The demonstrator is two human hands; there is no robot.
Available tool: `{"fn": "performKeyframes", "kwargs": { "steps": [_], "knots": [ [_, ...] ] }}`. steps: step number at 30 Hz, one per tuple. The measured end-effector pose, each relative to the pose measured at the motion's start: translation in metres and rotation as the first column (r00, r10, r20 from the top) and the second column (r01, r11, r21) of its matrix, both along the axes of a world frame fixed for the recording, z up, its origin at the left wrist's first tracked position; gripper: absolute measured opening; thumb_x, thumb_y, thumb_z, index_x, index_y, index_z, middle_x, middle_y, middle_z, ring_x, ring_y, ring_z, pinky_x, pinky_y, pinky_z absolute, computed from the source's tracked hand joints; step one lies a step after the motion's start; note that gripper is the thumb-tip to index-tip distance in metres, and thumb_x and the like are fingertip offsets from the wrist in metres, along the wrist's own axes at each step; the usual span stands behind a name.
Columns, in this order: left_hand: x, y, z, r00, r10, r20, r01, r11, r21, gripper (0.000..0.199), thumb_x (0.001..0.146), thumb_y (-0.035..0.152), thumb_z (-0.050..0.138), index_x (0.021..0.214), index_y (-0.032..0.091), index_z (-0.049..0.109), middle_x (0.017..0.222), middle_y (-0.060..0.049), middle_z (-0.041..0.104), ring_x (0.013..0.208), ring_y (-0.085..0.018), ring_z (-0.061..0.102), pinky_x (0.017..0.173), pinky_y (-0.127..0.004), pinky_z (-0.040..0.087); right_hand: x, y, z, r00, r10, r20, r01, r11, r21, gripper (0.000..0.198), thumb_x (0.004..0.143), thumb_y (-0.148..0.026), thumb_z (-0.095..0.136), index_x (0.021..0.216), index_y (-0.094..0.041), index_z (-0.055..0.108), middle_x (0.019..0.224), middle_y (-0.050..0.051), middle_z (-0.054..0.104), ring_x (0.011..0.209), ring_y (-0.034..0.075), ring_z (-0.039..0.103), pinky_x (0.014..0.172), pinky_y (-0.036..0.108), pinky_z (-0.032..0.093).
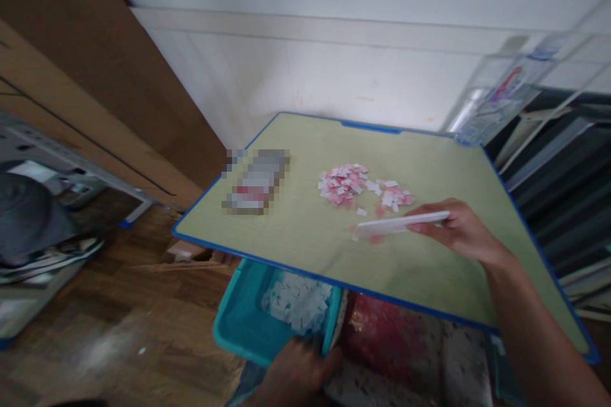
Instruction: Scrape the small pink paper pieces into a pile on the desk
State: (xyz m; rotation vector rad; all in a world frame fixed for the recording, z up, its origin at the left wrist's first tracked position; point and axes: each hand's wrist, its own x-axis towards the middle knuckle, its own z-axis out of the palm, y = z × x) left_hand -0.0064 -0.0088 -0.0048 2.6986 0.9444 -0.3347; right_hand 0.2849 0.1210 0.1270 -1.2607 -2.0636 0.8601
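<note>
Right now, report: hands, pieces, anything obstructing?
Right hand: gripping thin white object. Left hand: at teal basin. Pinkish pieces: heaped on table. Bottle: far right corner, aside.

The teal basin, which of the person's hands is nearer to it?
Left: the left hand is at the near edge of the teal basin; the right hand is farther, above the tabletop, holding a white piece.

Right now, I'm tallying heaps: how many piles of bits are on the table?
2: a larger pile and a smaller pile to its right. Loose bits lie nearby; the right hand and its white strip may hide others.
</note>
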Motion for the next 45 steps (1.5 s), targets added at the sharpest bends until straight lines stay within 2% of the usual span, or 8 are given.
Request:
{"fn": "performKeyframes", "kwargs": {
  "steps": [6, 12, 18, 25, 31, 38, 43, 45],
  "knots": [
    [-0.002, 0.0, -0.001, 1.0, -0.014, -0.011, 0.014, 1.0, 0.006, 0.04, 0.072, 0.032, 0.056, 0.108, 0.019, 0.045, 0.074, -0.008, 0.057, 0.064, -0.024, 0.053, 0.056, -0.031, 0.041, -0.009, 0.001, -0.001, 0.994, 0.11, -0.008, -0.11, 0.994, 0.006, 0.018, 0.074, -0.027, 0.056, 0.084, -0.018, 0.067, 0.076, 0.003, 0.068, 0.063, 0.014, 0.06, 0.053, 0.021, 0.042],
    [-0.001, 0.0, 0.001, 0.999, -0.005, -0.042, 0.004, 1.0, -0.018, 0.033, 0.074, 0.03, 0.054, 0.104, 0.02, 0.047, 0.071, -0.006, 0.057, 0.062, -0.023, 0.053, 0.056, -0.031, 0.042, -0.018, 0.006, -0.013, 0.993, -0.089, -0.079, 0.099, 0.986, 0.137, 0.021, 0.072, -0.032, 0.057, 0.083, -0.018, 0.068, 0.076, 0.003, 0.069, 0.063, 0.016, 0.061, 0.051, 0.023, 0.044],
    [0.0, 0.003, 0.006, 0.999, -0.024, -0.035, 0.023, 0.999, -0.033, 0.035, 0.075, 0.034, 0.053, 0.106, 0.019, 0.047, 0.075, -0.008, 0.057, 0.064, -0.023, 0.053, 0.055, -0.031, 0.042, -0.024, 0.01, -0.015, 0.995, 0.074, -0.068, -0.067, 0.993, 0.1, 0.021, 0.075, -0.031, 0.055, 0.083, -0.017, 0.068, 0.071, 0.002, 0.068, 0.059, 0.013, 0.06, 0.05, 0.02, 0.043],
    [0.0, 0.001, 0.003, 1.0, 0.0, -0.014, 0.0, 1.0, -0.017, 0.034, 0.074, 0.031, 0.054, 0.105, 0.02, 0.047, 0.073, -0.007, 0.057, 0.064, -0.024, 0.053, 0.055, -0.032, 0.042, -0.001, 0.004, -0.006, 0.992, -0.104, -0.075, 0.11, 0.991, 0.08, 0.02, 0.071, -0.032, 0.059, 0.076, -0.015, 0.068, 0.069, 0.002, 0.067, 0.056, 0.013, 0.058, 0.045, 0.019, 0.041],
    [0.001, 0.0, 0.003, 1.0, -0.001, -0.014, 0.001, 1.0, 0.005, 0.034, 0.075, 0.033, 0.054, 0.105, 0.018, 0.048, 0.074, -0.009, 0.058, 0.063, -0.025, 0.054, 0.053, -0.034, 0.043, -0.011, 0.0, -0.001, 0.996, 0.077, -0.042, -0.076, 0.997, 0.031, 0.017, 0.072, -0.027, 0.059, 0.079, -0.015, 0.068, 0.06, 0.0, 0.065, 0.051, 0.01, 0.056, 0.044, 0.017, 0.038],
    [0.002, 0.004, 0.008, 1.0, -0.009, -0.012, 0.009, 1.0, -0.018, 0.031, 0.073, 0.034, 0.054, 0.1, 0.019, 0.049, 0.072, -0.008, 0.058, 0.06, -0.024, 0.054, 0.052, -0.033, 0.043, -0.022, 0.001, -0.001, 0.981, 0.189, -0.045, -0.185, 0.979, 0.081, 0.018, 0.074, -0.022, 0.057, 0.088, -0.017, 0.068, 0.078, 0.005, 0.07, 0.067, 0.013, 0.063, 0.061, 0.021, 0.047],
    [0.002, 0.002, 0.008, 1.0, 0.007, -0.02, -0.007, 1.0, -0.008, 0.035, 0.071, 0.031, 0.057, 0.103, 0.02, 0.048, 0.071, -0.007, 0.059, 0.061, -0.024, 0.055, 0.053, -0.033, 0.043, -0.033, -0.001, 0.0, 0.951, 0.298, -0.084, -0.298, 0.954, 0.015, 0.022, 0.076, -0.019, 0.055, 0.094, -0.02, 0.066, 0.084, 0.004, 0.069, 0.075, 0.013, 0.063, 0.068, 0.022, 0.048],
    [0.002, 0.001, 0.007, 1.0, 0.007, -0.019, -0.007, 1.0, -0.007, 0.036, 0.071, 0.03, 0.057, 0.104, 0.019, 0.048, 0.07, -0.007, 0.059, 0.06, -0.025, 0.055, 0.052, -0.033, 0.043, -0.037, -0.002, 0.0, 0.953, 0.293, -0.082, -0.291, 0.956, 0.037, 0.023, 0.076, -0.019, 0.054, 0.096, -0.021, 0.065, 0.085, 0.003, 0.069, 0.075, 0.012, 0.063, 0.069, 0.021, 0.048]
  ]
}}
